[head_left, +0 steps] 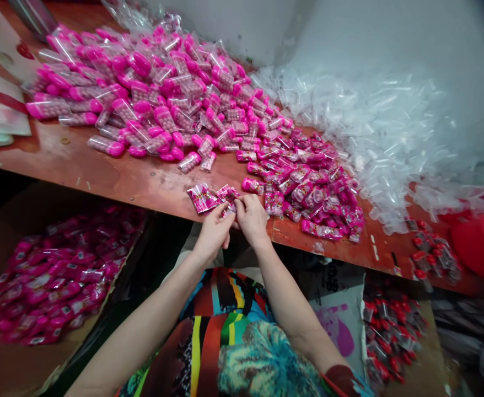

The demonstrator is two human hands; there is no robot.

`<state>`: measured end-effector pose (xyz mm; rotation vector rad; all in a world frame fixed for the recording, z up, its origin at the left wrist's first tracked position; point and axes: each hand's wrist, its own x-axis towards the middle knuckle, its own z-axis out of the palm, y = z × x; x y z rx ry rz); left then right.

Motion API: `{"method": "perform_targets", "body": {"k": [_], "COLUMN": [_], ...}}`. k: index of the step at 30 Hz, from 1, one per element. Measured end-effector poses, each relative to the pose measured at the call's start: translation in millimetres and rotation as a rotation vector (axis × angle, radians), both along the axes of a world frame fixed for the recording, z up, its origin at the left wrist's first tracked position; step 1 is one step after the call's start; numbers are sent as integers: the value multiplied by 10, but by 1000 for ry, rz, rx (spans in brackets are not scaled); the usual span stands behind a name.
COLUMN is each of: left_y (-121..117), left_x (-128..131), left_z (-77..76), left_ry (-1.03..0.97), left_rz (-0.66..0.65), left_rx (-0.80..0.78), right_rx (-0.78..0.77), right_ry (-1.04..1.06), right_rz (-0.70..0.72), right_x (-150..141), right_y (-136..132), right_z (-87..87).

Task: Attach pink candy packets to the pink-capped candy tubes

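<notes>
At the table's front edge, my left hand and my right hand meet, fingertips pinched together on a small pink printed wrapper. How much of it each hand grips is partly hidden by the fingers. Just left of it lies a flat pink wrapper packet. Beyond the hands spreads a big heap of clear tubes with pink caps, filled with small pink balls. To the right of my right hand is a pile of pink wrapped tubes.
Empty clear plastic tubes are heaped at the right against the wall. Red-capped pieces lie beside a red bowl. Below the table, a cardboard box of pink packets stands left, another box with red-capped pieces right.
</notes>
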<state>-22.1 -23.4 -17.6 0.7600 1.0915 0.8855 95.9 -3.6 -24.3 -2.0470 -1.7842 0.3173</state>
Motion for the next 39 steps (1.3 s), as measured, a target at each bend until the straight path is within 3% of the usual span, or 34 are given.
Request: {"method": "perform_targets", "body": {"k": [6, 9, 13, 18, 23, 27, 32, 39], "left_y": [67, 62, 65, 109, 97, 64, 59, 43], "left_x": [33, 38, 100, 139, 51, 31, 87, 126], "left_z": [-31, -3, 42, 58, 161, 236, 196, 144], "left_ry": [-14, -35, -77, -117, -135, -114, -90, -17], "left_rz": [-19, -34, -48, -14, -103, -79, -11, 114], "left_rx": [-43, -37, 3, 57, 43, 12, 26, 148], "right_rx": [80, 140, 80, -64, -140, -83, -77, -240], "right_ry": [249, 568, 928, 1120, 1486, 1503, 1454, 1509], "right_rz": [40, -16, -62, -25, -5, -24, -35, -119], "right_x": [155, 228, 255, 259, 337, 344, 301, 224], "right_y": [-10, 2, -79, -232, -276, -267, -296, -300], "right_z": [-35, -106, -171, -58, 98, 148, 175, 98]}}
